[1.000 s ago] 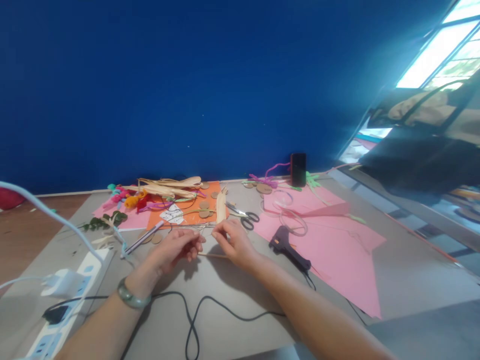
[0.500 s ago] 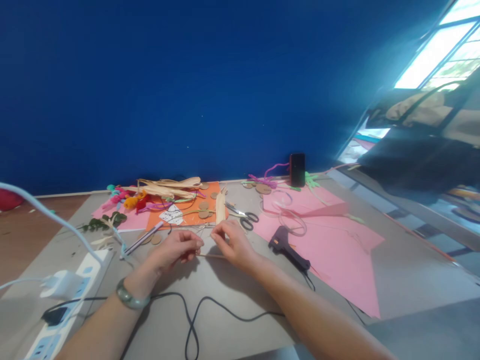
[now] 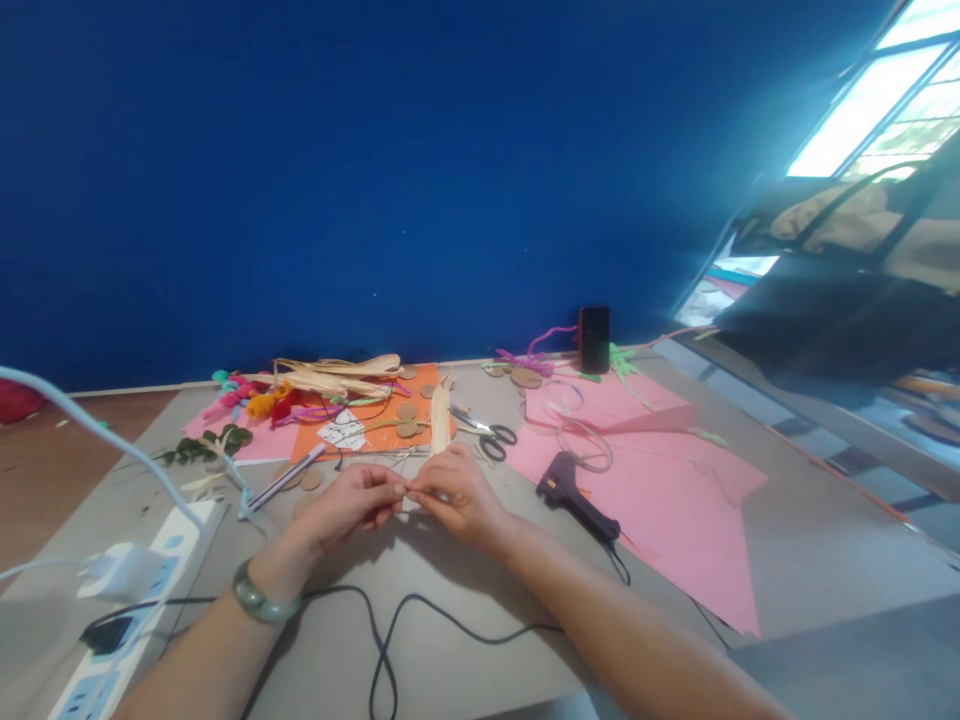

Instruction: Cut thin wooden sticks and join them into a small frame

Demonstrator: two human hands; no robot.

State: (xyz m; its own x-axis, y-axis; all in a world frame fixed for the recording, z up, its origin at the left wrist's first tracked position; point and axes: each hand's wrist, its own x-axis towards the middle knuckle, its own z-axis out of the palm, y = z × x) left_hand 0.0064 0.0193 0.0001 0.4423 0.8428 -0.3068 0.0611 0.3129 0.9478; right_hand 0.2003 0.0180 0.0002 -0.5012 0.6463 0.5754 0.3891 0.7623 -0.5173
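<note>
My left hand (image 3: 358, 507), with a jade-coloured bangle on its wrist, pinches its thumb and fingers together just above the table (image 3: 450, 655). A thin tan strip, seen at its fingers a moment ago, is now mostly hidden by the hands. Thumb and fingertips of my right hand (image 3: 463, 497) are also closed and meet the left fingertips. What lies between the right fingers is too small to make out. Just beyond the hands lie a pale raffia bundle (image 3: 441, 415) and black-handled scissors (image 3: 495, 440).
A black glue gun (image 3: 577, 500) lies on pink paper (image 3: 675, 510) at right. Its dark cable (image 3: 450, 625) crosses in front of me. A white power strip (image 3: 176, 550) stands at left, near a pen (image 3: 285, 480). Orange paper (image 3: 315, 432) bears wooden discs (image 3: 407, 428). A phone (image 3: 594, 340) leans at the wall.
My right hand has moved slightly left and down, so its fingertips now meet those of my left hand. The tan strip between them has gone out of sight. My left hand stays nearly in place.
</note>
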